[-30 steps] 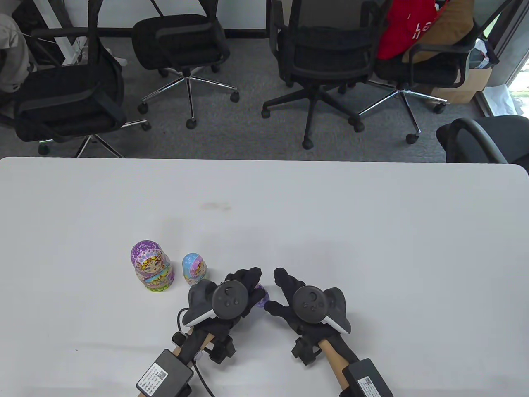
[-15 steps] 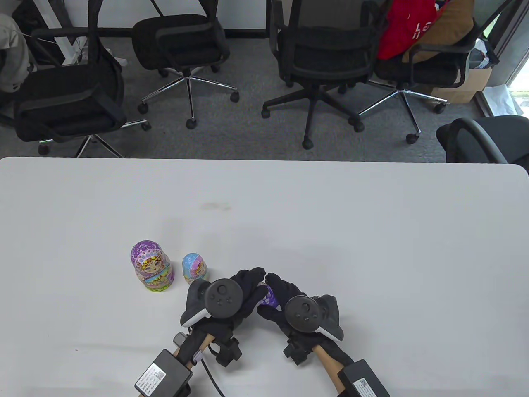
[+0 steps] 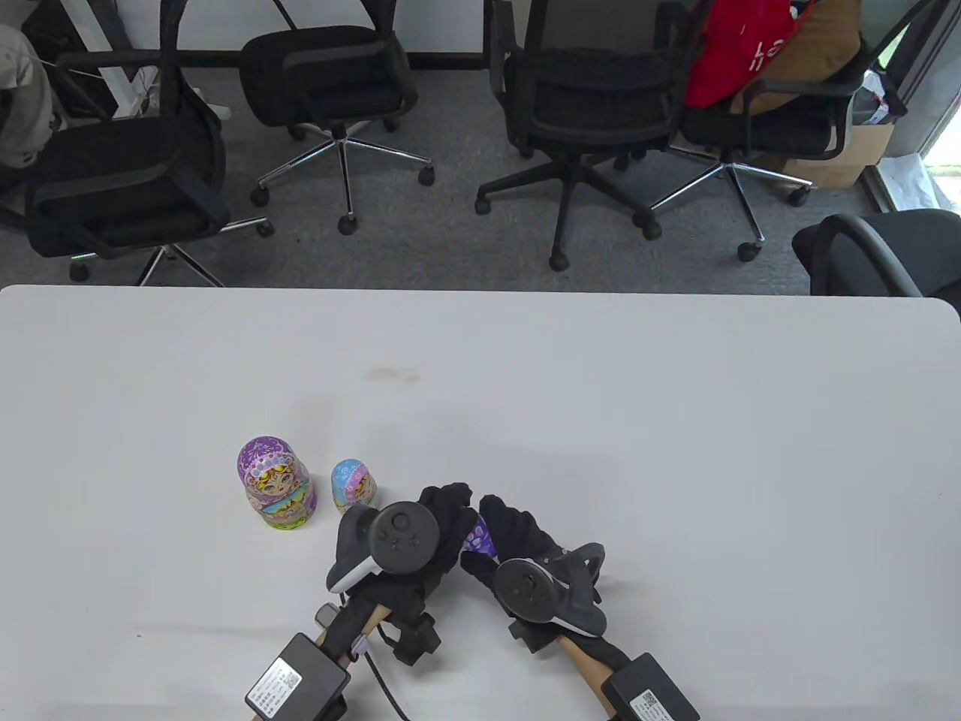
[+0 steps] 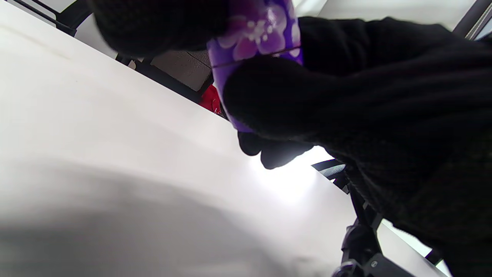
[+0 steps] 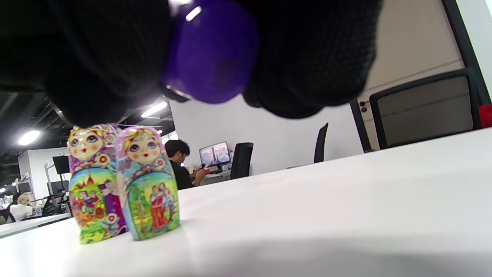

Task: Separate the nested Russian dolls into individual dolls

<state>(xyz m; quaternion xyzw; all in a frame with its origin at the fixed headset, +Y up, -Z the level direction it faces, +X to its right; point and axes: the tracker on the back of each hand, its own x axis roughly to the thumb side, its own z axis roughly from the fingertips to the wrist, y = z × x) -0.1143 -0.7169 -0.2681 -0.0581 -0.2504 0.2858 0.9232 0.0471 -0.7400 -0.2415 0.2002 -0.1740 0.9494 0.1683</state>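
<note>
A small purple doll [image 3: 479,538] with pale flowers is held between both gloved hands just above the white table [image 3: 676,420]. My left hand [image 3: 450,518] grips one end of it and my right hand [image 3: 501,526] grips the other end. The left wrist view shows the purple doll [image 4: 261,42] with a thin seam line between the fingers [image 4: 292,96]. Its rounded purple end [image 5: 211,54] fills the top of the right wrist view. A large purple-headed doll [image 3: 275,484] and a smaller blue doll [image 3: 353,487] stand upright to the left of the hands.
Black office chairs [image 3: 593,113] stand on the grey carpet beyond the table's far edge. A red bag [image 3: 739,45] lies on one chair. In the right wrist view a person [image 5: 180,163] sits at a screen far behind the two standing dolls [image 5: 148,184].
My right hand moved left and closed onto the purple doll that the left hand held alone. Its wrist has since rolled over. Both hands drew slightly nearer the body.
</note>
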